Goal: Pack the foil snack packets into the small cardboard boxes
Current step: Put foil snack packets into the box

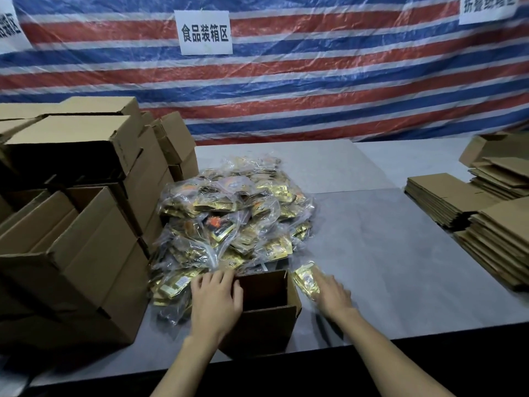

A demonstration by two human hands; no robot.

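Barely begun, prob.: open small cardboard box (266, 325) at tabletop (386, 253) front edge shows dark inside, no packets seen. Left hand (214, 302) rests on its left wall, grip spread. Right hand (333, 293) lies on one foil packet (306, 277) just right of box; blurred, can't tell if grip pinches it. Big packet pile (229, 213) behind box is left to pack.

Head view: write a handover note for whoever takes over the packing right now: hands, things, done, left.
Left hand: open, resting on the open box's left rim.
Right hand: on a loose gold packet right of the box; grip blurred, unclear.
Packet pile: behind the box.
Done: no packet seen inside the box.
Left: fill it from the pile.
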